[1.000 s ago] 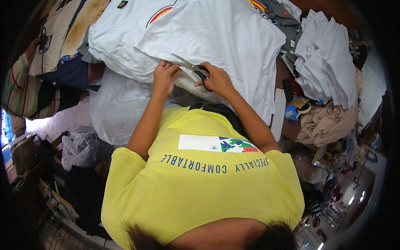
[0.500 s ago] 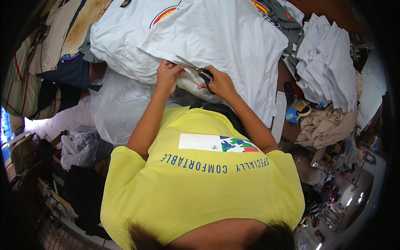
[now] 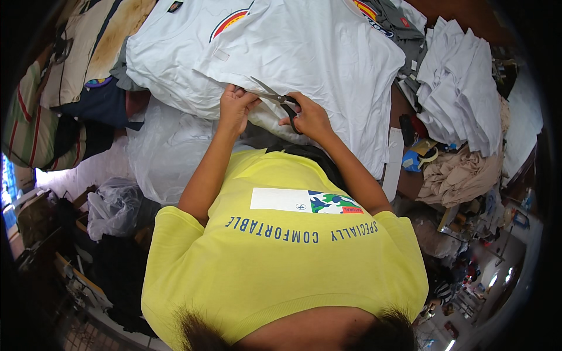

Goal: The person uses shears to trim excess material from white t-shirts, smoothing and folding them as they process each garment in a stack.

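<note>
The head view shows, beyond the yellow shirt (image 3: pixel 287 269), the left hand (image 3: pixel 235 111) pinching the edge of the white cloth (image 3: pixel 304 52); the right hand (image 3: pixel 311 120) grips scissors (image 3: pixel 280 98), blades parted near the left fingertips. Right of the cloth lies a white stack (image 3: pixel 456 82); farther off, a grey garment (image 3: pixel 399 32).

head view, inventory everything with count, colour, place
scissors: one, silver and black, centre
white garments: several, white, upper centre
folded stack: one, white, right
cloth heap: one, beige, right
grey garments: count unclear, grey, upper right
blue item: one, kind unclear, blue, right
striped cloth: count unclear, green, cream, red, left
navy cloth: at least one, navy, left
plastic sheeting: count unclear, clear, left
shirt: one, yellow, lower centre
background clutter: uncountable, mixed, lower right
left grip: one, bare, at white garments' near edge
right grip: one, bare, around scissors handles
</note>
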`<state>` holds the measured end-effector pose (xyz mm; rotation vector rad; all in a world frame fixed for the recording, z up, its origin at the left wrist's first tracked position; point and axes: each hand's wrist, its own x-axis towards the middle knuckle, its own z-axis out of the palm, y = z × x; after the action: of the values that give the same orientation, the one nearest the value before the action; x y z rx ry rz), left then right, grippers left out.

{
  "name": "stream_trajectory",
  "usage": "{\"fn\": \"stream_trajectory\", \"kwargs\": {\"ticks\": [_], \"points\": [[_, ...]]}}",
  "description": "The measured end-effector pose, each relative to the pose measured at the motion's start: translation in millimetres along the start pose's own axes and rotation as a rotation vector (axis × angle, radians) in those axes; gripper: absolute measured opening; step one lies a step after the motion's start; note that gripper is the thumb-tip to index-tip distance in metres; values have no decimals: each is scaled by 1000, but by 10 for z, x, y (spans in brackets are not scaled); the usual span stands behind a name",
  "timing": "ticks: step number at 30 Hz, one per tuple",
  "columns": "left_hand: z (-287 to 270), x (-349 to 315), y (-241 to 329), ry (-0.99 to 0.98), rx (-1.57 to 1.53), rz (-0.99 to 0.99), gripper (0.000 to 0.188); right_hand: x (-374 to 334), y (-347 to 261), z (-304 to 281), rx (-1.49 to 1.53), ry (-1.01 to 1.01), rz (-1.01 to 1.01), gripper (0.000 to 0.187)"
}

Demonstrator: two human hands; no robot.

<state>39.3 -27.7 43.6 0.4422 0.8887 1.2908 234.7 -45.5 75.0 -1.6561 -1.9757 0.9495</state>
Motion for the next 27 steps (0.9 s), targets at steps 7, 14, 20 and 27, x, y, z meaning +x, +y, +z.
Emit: {"fn": "stream_trajectory", "kwargs": {"ticks": [7, 14, 20, 27], "points": [[-21, -9, -10, -20, 32, 12, 42, 33, -6, -2, -18, -25, 16, 53], [12, -12, 4, 7, 17, 38, 42, 10, 75, 7, -15, -43, 21, 51], [-25, 1, -13, 9, 4, 41, 43, 47, -20, -6, -45, 8, -42, 54], [13, -21, 15, 17, 5, 52, 43, 123, -53, -22, -46, -27, -38, 55]]}}
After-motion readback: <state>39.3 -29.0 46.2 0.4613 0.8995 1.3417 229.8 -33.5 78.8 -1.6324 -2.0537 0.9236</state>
